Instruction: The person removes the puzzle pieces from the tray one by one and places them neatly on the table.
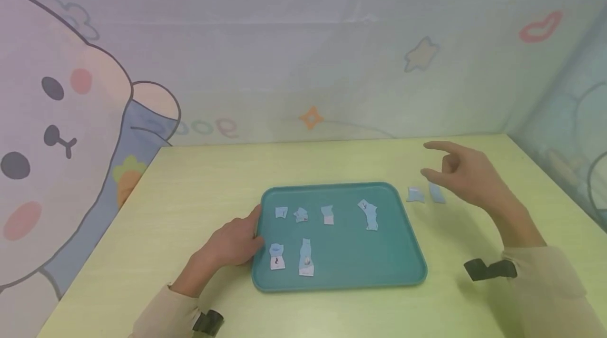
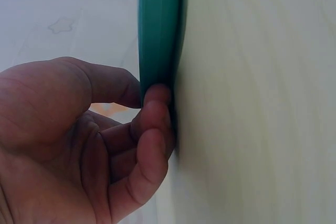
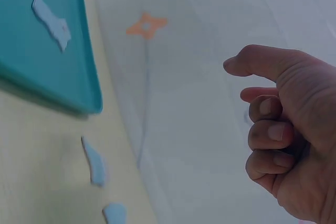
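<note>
My left hand (image 1: 237,240) grips the left rim of a teal tray (image 1: 351,261), with the thumb at the rim and the curled fingers against its underside in the left wrist view. Several pale-blue paper pieces with ragged edges lie in the tray, among them a small piece (image 1: 281,212), a long piece (image 1: 306,258) and a bent piece (image 1: 369,215). Above the table, right of the tray, my right hand (image 1: 467,174) holds nothing; thumb and forefinger stand apart while the other fingers curl in. Near it on the table lie two more pieces, one wide (image 1: 415,194) and one narrow (image 1: 437,193).
The pale-yellow wooden table (image 1: 199,169) ends at a hanging cloth backdrop (image 1: 284,53) printed with a bear and small shapes. Dark straps (image 1: 490,270) show at both sleeves.
</note>
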### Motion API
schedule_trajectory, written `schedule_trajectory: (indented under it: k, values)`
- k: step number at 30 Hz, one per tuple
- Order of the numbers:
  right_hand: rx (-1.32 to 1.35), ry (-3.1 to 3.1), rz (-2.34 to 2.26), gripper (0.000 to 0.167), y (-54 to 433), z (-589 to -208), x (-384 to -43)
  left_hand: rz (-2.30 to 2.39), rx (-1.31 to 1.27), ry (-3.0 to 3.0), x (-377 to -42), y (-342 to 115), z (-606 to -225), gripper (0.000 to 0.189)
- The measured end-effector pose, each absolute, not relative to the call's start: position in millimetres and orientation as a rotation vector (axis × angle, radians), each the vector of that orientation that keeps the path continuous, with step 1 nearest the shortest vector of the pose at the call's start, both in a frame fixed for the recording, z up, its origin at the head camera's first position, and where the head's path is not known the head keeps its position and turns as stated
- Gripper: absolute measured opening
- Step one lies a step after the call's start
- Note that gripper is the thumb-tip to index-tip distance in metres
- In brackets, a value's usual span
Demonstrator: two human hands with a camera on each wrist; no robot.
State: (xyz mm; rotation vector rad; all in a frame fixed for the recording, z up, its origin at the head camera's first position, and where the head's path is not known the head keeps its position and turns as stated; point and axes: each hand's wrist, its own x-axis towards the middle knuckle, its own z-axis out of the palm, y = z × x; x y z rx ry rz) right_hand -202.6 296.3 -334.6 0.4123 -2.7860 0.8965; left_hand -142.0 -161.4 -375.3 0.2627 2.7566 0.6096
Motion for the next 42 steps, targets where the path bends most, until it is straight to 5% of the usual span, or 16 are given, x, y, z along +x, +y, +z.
schedule_trajectory:
  k: [18, 42]
  values:
    - [0.541, -2.677, 1.006, 0.048, 215, -312, -163, 0.608, 0.291, 2.763, -141, -160, -372, 0.077]
    - [0.813, -2.832, 1.001, 0.053, 144, -348, -136, 0.602, 0.291, 2.763, -141, -161, -372, 0.076]
